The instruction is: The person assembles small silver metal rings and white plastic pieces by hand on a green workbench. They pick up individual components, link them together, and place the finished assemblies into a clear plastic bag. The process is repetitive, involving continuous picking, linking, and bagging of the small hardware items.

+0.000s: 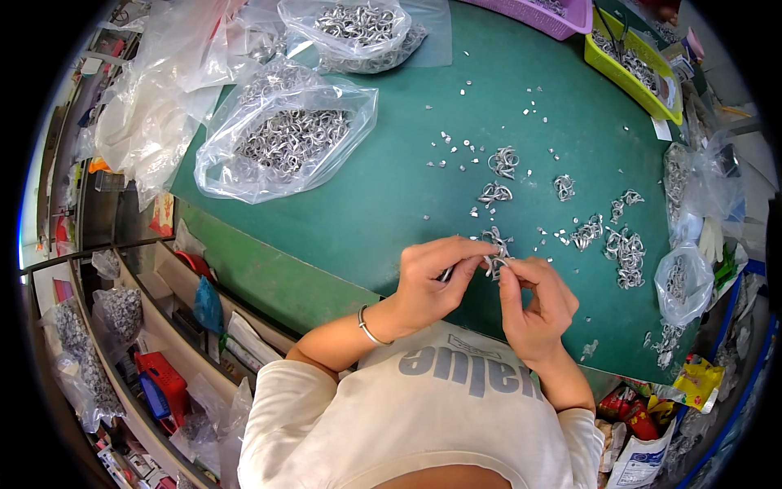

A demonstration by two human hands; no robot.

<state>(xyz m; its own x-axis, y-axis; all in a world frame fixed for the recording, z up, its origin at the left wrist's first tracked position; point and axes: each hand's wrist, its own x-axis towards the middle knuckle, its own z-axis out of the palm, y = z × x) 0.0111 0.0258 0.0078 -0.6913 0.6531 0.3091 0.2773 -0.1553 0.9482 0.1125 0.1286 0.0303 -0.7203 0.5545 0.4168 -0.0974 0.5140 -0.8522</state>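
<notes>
My left hand [432, 273] and my right hand [539, 308] meet near the table's front edge, thumbs and forefingers pinched together. Between their fingertips is a small silver-grey metal ring [496, 266], partly covered by the fingers. A dark, slim thing [445, 275] shows at my left palm; its kind is hidden. Just beyond the fingertips lies a small heap of similar rings. Other little ring heaps [504, 162] sit farther off, and a larger ring pile [626, 257] lies to the right. Tiny silver bits [445, 138] are scattered among them.
The green tabletop [391, 163] carries an open clear bag of rings [213, 163] at left and another bag [303, 15] behind. A yellow-green basket [623, 85] and a purple basket [562, 26] stand at far right. Drawers [175, 371] flank me at left.
</notes>
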